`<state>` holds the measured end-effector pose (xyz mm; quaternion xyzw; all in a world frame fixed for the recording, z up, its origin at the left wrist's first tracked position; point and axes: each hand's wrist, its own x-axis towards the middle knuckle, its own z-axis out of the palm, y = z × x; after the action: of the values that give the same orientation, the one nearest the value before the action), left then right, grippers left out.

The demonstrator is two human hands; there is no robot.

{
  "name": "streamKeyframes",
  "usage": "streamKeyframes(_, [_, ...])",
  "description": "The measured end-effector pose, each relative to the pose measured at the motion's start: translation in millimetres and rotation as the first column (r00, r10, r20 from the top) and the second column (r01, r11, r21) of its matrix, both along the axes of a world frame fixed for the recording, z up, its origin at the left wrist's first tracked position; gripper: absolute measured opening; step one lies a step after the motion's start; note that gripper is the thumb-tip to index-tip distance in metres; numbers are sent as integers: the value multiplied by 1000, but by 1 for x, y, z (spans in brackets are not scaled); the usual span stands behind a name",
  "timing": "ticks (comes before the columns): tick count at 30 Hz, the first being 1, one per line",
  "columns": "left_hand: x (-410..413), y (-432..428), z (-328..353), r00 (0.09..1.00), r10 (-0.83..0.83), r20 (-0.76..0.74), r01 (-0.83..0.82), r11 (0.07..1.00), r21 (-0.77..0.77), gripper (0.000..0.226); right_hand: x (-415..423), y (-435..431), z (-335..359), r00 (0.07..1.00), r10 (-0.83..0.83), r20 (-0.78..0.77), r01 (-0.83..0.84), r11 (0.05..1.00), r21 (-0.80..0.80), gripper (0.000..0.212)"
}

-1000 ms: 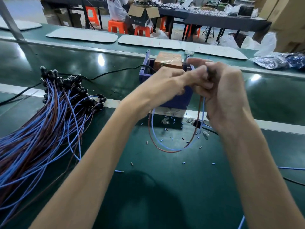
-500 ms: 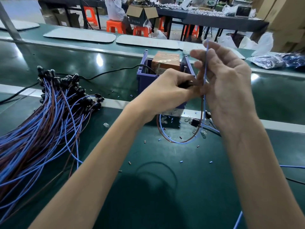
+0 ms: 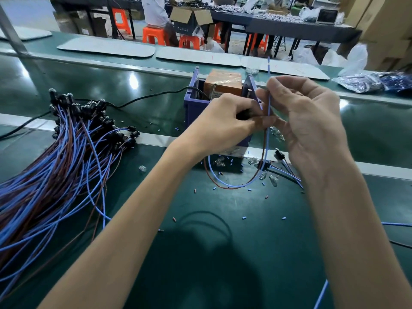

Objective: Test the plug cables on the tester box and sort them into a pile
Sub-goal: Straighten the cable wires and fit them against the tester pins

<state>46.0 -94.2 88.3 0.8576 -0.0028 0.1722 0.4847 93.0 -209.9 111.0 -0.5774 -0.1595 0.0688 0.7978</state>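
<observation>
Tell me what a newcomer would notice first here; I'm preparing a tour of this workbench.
First, at centre, the left hand grips a cable's black plug while the right hand pinches its blue wire upright, in front of the blue box. Next, the big pile of blue and brown cables fanned across the left of the green table.

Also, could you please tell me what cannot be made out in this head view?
All in the head view:
- Plug cable: pinched by the right hand; the fingers of the left hand wrap its plug end, so the pins are hidden.
- Tester box: the left hand covers most of its near face.
- Cable pile: far ends cut off by the left edge.
- Small parts on the back table: too small and blurred.
</observation>
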Motion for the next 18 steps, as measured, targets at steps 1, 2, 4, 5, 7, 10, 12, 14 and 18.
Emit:
streamKeyframes(1, [-1,0,0,1000,-9,0,9,1000,-7,16,1,-1,0,1000,6,-2,-6,1000,0,8])
streamKeyframes(2, [-1,1,1,1000,-15,-1,15,1000,-9,16,2,-1,0,1000,13,-5,-13,1000,-1,10])
streamKeyframes(4, [-2,1,1,1000,-24,-10,24,1000,0,19,4,-3,0,1000,27,-4,-27,999,-26,11])
streamKeyframes(5, [-2,1,1,999,-30,-13,30,1000,5,20,6,-4,0,999,36,-2,-36,998,-49,8])
streamKeyframes(7, [-3,1,2,999,-38,-13,38,999,7,19,9,-5,0,999,42,-5,-42,996,-85,5])
streamKeyframes(10, [-4,3,4,1000,-18,-13,18,1000,-7,18,14,-8,0,999,32,-33,-34,997,-73,10])
streamKeyframes(12, [-5,5,6,1000,7,3,-7,999,-39,19,17,-10,0,998,38,-45,-41,996,-74,12])
streamKeyframes(14, [-6,7,7,999,33,20,-31,998,-62,18,19,-12,1,997,56,-49,-60,995,-80,12])
streamKeyframes(18, [-5,7,6,997,69,29,-67,996,-52,16,20,-14,2,997,74,15,-72,994,-83,17])
